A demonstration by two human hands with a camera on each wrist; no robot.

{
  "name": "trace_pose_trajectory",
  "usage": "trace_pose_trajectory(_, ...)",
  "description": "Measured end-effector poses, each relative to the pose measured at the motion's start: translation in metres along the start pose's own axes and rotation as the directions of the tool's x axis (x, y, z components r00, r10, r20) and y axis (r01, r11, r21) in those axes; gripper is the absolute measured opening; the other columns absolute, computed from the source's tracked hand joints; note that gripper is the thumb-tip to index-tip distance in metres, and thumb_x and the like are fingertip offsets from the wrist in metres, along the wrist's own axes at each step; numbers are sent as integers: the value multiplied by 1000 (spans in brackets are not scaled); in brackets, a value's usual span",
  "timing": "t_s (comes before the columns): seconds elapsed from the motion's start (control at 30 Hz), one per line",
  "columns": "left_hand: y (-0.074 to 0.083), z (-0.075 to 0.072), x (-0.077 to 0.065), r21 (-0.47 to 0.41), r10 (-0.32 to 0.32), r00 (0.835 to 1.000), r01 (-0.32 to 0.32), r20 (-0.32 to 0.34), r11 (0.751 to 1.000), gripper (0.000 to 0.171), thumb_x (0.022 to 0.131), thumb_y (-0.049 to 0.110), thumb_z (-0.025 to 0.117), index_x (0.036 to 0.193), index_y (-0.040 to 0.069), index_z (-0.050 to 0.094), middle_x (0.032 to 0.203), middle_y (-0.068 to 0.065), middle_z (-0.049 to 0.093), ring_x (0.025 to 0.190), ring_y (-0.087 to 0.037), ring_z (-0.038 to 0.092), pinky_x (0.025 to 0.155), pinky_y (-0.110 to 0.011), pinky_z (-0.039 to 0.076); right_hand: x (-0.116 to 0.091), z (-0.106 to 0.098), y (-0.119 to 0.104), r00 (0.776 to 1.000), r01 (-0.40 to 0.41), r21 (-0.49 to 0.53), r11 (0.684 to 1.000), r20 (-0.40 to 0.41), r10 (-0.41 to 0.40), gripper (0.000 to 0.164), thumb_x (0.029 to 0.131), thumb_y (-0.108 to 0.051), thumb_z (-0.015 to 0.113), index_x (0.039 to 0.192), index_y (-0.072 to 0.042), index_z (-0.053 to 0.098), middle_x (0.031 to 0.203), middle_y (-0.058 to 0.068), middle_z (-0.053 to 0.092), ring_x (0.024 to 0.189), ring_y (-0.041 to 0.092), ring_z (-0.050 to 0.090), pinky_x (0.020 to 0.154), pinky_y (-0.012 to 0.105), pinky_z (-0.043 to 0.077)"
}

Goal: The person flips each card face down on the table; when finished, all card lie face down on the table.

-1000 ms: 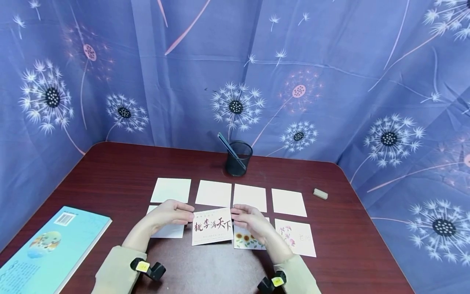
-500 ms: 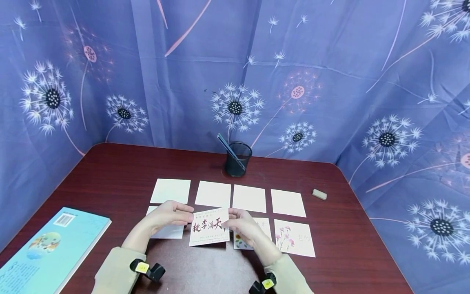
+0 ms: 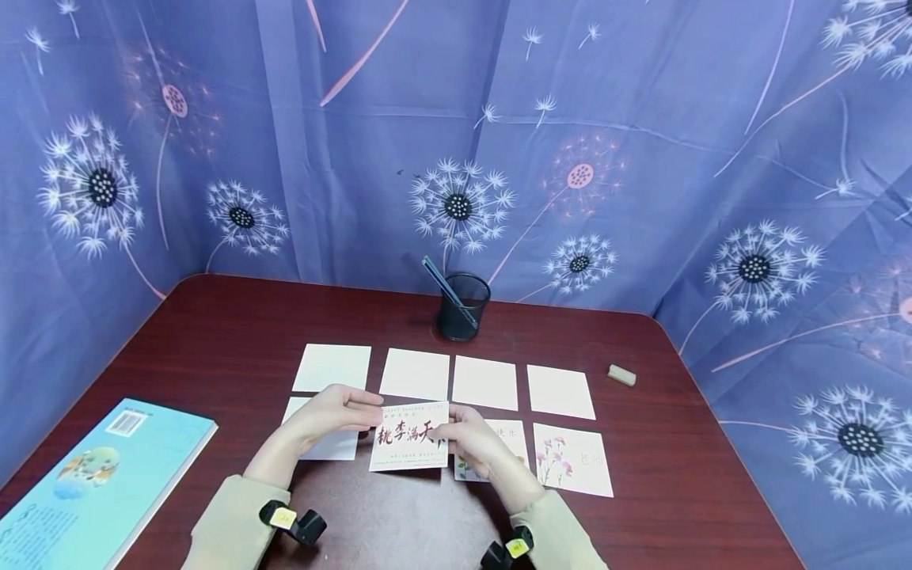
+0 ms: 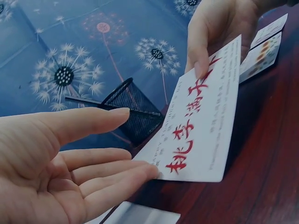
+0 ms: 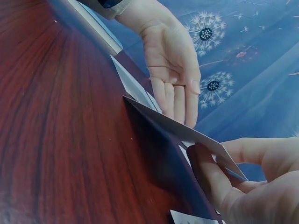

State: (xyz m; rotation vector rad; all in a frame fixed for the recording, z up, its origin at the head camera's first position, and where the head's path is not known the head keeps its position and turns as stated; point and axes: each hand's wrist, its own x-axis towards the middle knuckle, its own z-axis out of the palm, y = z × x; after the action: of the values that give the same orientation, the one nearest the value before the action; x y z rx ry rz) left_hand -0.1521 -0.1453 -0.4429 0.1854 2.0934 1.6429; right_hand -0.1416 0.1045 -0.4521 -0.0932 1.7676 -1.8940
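A white card [image 3: 408, 451] with large red characters is tilted up off the table near its middle. My right hand [image 3: 479, 443] pinches its right edge, thumb over the printed face and fingers behind, as the right wrist view shows. Beside the left edge is my left hand [image 3: 336, 412], its fingers straight and the thumb lifted away. In the left wrist view the fingertips [image 4: 150, 171] of that hand are right at the card's near corner. Under my right forearm lies a sunflower card [image 3: 509, 431], partly covered. A blank card [image 3: 331, 446] shows beneath my left hand.
Several blank white cards [image 3: 415, 374] form a row farther back. A card with pink flowers [image 3: 573, 461] lies at right, and an eraser [image 3: 622, 375] beyond it. A black mesh pen holder [image 3: 456, 321] stands at the back. A light blue book [image 3: 107, 483] lies at left.
My right hand has moved left and now grips the card's right edge with its thumb over the print. The left hand has stayed almost in place at the left edge.
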Motion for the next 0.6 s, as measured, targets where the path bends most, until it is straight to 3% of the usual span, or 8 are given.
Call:
trace_pose_trajectory(0.33, 16, 19, 15, 5, 57, 996, -58, 73, 998, 52, 86, 16, 72, 126, -14, 57, 116, -23, 68, 91, -10, 68, 87, -32, 58, 0, -4, -7, 1000, 6, 6, 1000, -13, -6, 47, 85, 1, 54, 128, 18, 46, 98, 5, 70, 84, 9, 68, 77, 23, 59)
trace_pose_trajectory(0.6, 24, 30, 22, 8, 4, 1000, -4, 9, 1000, 52, 87, 20, 73, 124, -13, 59, 112, -20, 70, 92, -16, 69, 84, -34, 59, -2, -6, -13, 998, 40, -5, 999, 44, -39, 52, 89, -7, 54, 134, 17, 43, 118, 17, 66, 96, 11, 66, 84, 22, 56)
